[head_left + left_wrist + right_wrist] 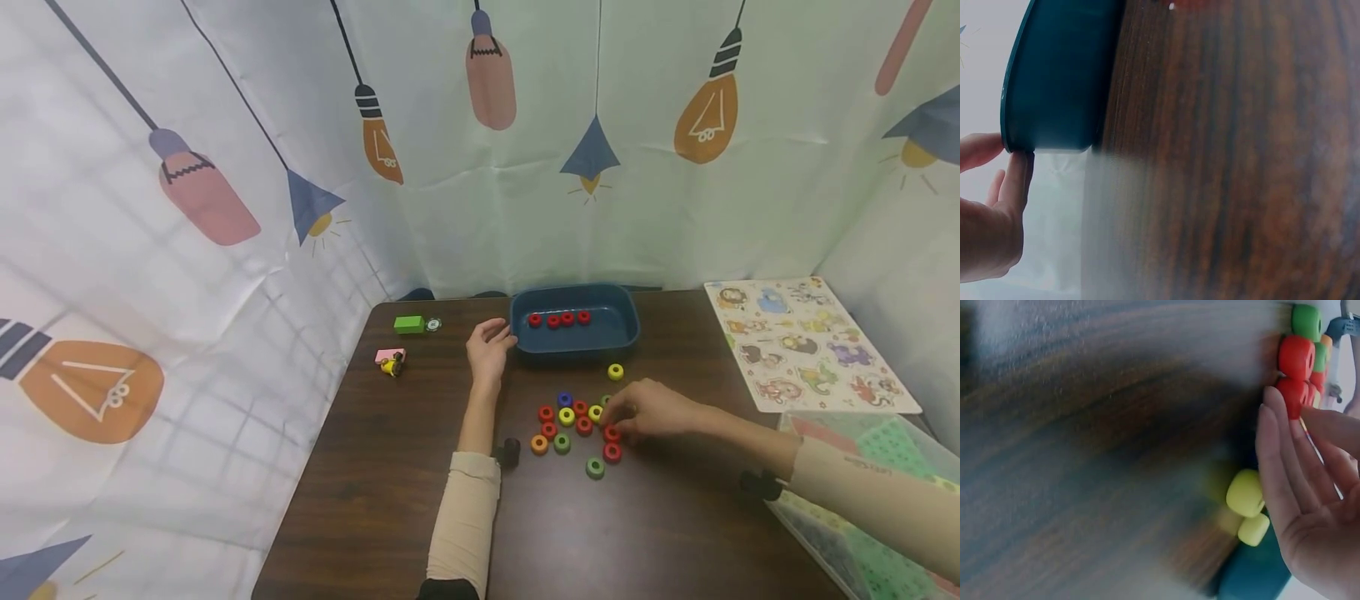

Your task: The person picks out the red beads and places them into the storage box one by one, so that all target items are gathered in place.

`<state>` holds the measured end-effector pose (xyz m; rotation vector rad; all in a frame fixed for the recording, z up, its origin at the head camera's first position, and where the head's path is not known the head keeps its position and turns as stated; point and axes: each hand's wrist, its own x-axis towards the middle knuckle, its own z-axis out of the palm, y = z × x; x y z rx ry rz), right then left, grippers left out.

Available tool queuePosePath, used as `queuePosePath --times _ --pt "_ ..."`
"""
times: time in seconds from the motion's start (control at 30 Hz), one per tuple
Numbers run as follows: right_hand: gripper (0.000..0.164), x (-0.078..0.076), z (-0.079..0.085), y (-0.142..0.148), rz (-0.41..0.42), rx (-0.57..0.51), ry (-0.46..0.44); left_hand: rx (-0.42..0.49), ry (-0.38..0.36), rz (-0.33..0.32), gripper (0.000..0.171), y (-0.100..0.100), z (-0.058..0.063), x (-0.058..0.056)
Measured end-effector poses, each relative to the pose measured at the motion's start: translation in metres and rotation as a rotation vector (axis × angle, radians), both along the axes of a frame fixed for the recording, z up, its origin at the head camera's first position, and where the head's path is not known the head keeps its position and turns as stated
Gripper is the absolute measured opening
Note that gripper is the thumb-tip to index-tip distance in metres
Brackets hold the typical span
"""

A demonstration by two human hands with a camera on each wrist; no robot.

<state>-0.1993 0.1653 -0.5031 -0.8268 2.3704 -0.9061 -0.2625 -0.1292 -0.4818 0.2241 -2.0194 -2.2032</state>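
My left hand (489, 354) is at the left end of the dark blue tray (575, 347); its fairly straight fingers touch the end wall and rim in the left wrist view. Four-sided with rounded corners, the tray holds several red beads (567, 318) in a row. My right hand (656, 410) is low over the loose beads on the table, its thumb and fingertips pinching a red bead (1293, 395). Beside that bead is another red bead (1296, 357). Red, yellow, green, orange and blue beads (565, 401) lie scattered left of this hand. A yellow bead (616, 372) lies nearer the tray.
A green block (408, 325), a small round piece (433, 324) and a yellow-and-black figure (392, 365) on a pink block lie at the back left. An animal picture board (813, 346) and a clear lidded box (840, 533) occupy the right side. A printed curtain (465, 217) hangs behind.
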Motion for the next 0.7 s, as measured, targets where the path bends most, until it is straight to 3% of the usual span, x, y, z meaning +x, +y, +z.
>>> queuePosePath --times 0.2,0.4,0.53,0.7 --pt "0.024 0.005 0.003 -0.010 -0.085 -0.056 -0.200 0.031 0.011 0.001 0.048 0.000 -0.004 -0.002" --pt "0.026 0.001 0.012 -0.022 -0.096 -0.031 -0.174 0.042 0.001 -0.004 0.047 -0.001 -0.009 -0.006" --pt "0.027 -0.019 0.035 -0.022 -0.132 -0.067 -0.185 0.042 0.001 0.003 0.047 0.000 -0.010 -0.006" --pt "0.028 -0.069 0.075 -0.020 -0.147 -0.112 -0.207 0.045 0.012 0.011 0.047 0.000 -0.006 -0.004"
